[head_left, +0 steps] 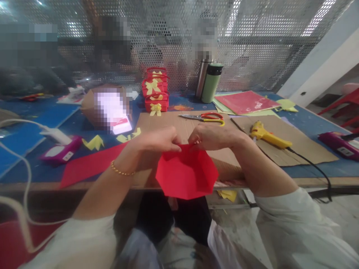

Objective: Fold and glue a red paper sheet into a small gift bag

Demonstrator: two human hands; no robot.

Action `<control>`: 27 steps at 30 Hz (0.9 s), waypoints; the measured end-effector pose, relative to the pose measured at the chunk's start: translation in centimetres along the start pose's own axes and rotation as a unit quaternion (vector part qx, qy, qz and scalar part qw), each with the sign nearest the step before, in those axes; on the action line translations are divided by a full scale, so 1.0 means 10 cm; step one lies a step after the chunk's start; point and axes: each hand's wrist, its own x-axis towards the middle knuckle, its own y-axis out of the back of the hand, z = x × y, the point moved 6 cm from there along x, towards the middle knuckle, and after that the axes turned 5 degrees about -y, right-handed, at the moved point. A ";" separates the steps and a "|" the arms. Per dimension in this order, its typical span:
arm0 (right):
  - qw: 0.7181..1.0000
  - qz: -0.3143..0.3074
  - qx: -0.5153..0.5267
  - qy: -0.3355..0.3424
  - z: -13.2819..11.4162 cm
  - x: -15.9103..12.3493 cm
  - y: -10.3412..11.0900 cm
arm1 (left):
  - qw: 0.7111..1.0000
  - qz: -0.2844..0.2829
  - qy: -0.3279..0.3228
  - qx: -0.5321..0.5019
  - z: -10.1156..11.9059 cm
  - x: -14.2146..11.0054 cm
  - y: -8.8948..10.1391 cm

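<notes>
A folded red paper box (185,173) is held up at the table's front edge, its hollow side toward me. My left hand (164,140) pinches its far edge, thumb on the paper. Close beside it, my right hand (209,137) grips the same edge with curled fingers. Behind the hands, orange-and-yellow-handled scissors (207,117) lie on a cardboard sheet (168,121). A flat strip of red paper (92,164) lies under and left of my left forearm.
A yellow glue gun (269,136) rests on cardboard at right, its black cord hanging over the edge. Red boxes with yellow bows (156,91) stand at the back, near a green flask (212,84). A lit phone (113,110) leans at left, by a purple power strip (61,149).
</notes>
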 end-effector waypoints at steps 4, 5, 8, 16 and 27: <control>1.000 0.010 -0.001 -0.002 -0.01 0.00 0.00 | 1.000 -0.021 0.017 0.002 0.01 -0.01 -0.02; 1.000 0.009 -0.001 -0.003 -0.01 0.00 -0.01 | 1.000 -0.023 0.016 -0.005 0.01 -0.02 -0.02; 1.000 0.002 -0.002 -0.007 -0.01 0.01 -0.01 | 0.999 -0.025 -0.004 -0.026 0.01 -0.03 -0.02; 1.000 0.016 -0.006 0.015 -0.05 -0.01 0.00 | 1.000 -0.016 -0.026 -0.001 0.07 -0.04 -0.01; 0.965 0.220 0.141 -0.016 0.13 0.01 0.18 | 0.969 0.148 0.094 0.171 -0.10 -0.04 0.20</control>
